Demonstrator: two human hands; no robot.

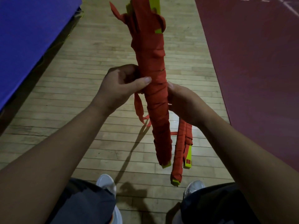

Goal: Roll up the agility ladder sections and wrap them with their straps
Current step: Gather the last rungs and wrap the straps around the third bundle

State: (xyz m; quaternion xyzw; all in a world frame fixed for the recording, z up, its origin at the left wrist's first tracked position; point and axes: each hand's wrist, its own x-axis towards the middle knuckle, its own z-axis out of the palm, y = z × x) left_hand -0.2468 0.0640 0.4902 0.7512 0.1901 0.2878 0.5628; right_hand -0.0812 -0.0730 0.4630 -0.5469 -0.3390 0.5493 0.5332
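Between both hands, above the wood floor, the wrapped ladder bundle stands nearly upright, yellow rung tips at both ends. The left hand curls round its middle, thumb across the red wrapping. The right hand grips the other side, fingers hidden behind. A loose strap end hangs below the left hand. A second bundle lies on the floor near the right shoe.

- I see the held ladder bundle in orange-red, with lime-yellow rung ends.
- The floor bundle has the same colours.
- Mat: blue.
- Floor: pale wood planks.
- Court surface: dark red.
- Shoes: white.
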